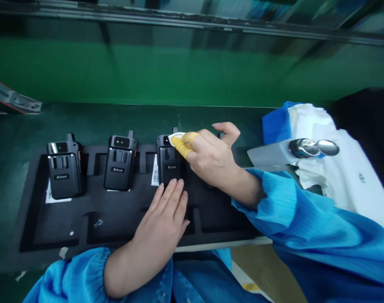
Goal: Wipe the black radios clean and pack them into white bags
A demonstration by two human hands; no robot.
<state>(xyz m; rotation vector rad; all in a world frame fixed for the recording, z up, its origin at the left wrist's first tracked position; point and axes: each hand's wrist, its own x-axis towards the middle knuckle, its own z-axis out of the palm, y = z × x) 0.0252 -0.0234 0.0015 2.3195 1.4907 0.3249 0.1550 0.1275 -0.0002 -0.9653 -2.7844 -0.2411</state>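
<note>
Three black Riton handheld radios lie in a row in a black foam tray (68,229), each with a stubby antenna pointing away from me. My right hand (207,158), with yellow finger cots on two fingers, pinches a white cloth (176,137) against the top of the third radio (169,172). My left hand (162,219) presses its fingertips on the lower end of that same radio. The first radio (65,171) and second radio (120,163) stand untouched to the left. A barcode label (154,170) shows beside the third radio.
A green bench surface (148,120) runs behind the tray, with a metal rail along the far side. To the right lie a blue sponge (276,125), crumpled white wipes (308,120), a grey block (270,155) and a shiny metal object (313,148) on white sheeting (353,176).
</note>
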